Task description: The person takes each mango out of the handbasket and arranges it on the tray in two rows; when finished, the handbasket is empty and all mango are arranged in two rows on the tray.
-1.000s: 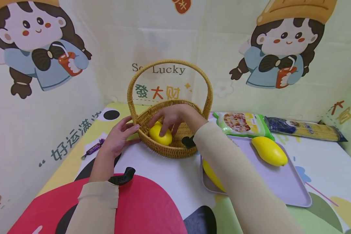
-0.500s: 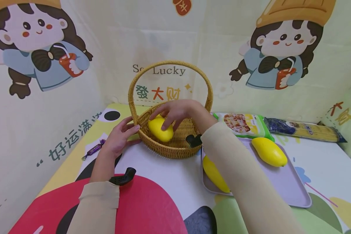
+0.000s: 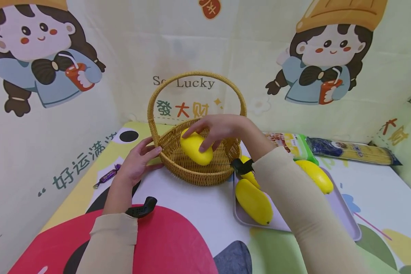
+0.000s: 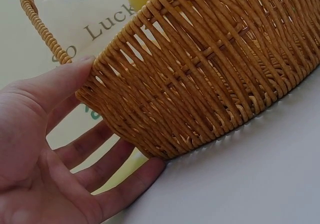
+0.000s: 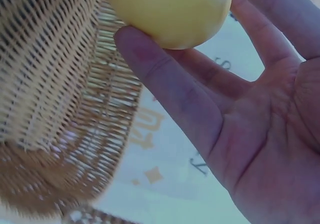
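My right hand (image 3: 222, 129) grips a yellow mango (image 3: 199, 150) from above, thumb on one side and fingers on the other. The mango is over the inside of a woven wicker basket (image 3: 205, 179) with a tall arched handle. In the right wrist view the thumb (image 5: 165, 84) presses the mango's (image 5: 175, 14) lower side, and the wicker wall is to the left. My left hand (image 3: 137, 161) holds the basket's left end. Its thumb (image 4: 70, 79) lies on the rim and its fingers reach around the lower wall of the basket (image 4: 210, 74).
Right of the basket, a pale purple tray (image 3: 342, 213) bears mangoes (image 3: 254, 201), partly hidden by the right sleeve. Behind it lie a green-edged food packet (image 3: 298, 146) and a pack of noodles (image 3: 352, 150). A purple-wrapped candy (image 3: 107, 176) lies left of the left hand.
My right hand has lifted the mango from the basket's left side and moved it rightward. The sleeve now uncovers more mangoes at the tray's left. My left hand stays on the basket.
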`<act>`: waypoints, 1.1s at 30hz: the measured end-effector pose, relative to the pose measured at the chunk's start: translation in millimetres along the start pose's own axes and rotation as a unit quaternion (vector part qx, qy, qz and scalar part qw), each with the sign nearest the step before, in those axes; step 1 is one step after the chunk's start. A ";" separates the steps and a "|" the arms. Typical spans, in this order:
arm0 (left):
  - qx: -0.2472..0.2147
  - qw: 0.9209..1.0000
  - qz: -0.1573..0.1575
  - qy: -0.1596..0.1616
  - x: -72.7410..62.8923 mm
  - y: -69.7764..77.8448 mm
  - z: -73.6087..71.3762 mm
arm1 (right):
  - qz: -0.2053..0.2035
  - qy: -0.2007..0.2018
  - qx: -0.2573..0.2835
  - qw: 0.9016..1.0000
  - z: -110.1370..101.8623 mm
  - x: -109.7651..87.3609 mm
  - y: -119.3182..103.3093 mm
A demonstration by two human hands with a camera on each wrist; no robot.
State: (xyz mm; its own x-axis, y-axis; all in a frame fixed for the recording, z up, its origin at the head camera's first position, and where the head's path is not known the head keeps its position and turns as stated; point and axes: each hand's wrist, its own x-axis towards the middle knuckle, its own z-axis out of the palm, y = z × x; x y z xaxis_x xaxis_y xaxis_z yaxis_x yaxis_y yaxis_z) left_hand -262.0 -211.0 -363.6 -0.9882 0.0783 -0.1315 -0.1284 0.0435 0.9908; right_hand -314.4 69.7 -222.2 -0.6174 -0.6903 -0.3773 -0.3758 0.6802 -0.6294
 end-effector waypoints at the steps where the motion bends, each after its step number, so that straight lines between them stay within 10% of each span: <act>1: 0.000 1.000 0.002 -0.001 0.1 0.0 0.0 | -0.005 0.002 -0.004 1.000 -0.6 -3.9 0.0; 33: 0.013 1.000 0.010 -0.012 -3.1 -1.2 2.6 | 0.009 0.069 -0.028 0.997 5.9 -150.4 55.5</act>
State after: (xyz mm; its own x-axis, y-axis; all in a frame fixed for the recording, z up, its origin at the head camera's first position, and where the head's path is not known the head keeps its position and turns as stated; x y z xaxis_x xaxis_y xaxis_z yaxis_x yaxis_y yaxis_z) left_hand -258.5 -208.7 -364.5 -0.9882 0.1039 -0.1123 -0.1056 0.0677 0.9921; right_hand -238.3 209.8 -204.4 -0.7128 -0.6392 -0.2886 -0.3985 0.7078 -0.5834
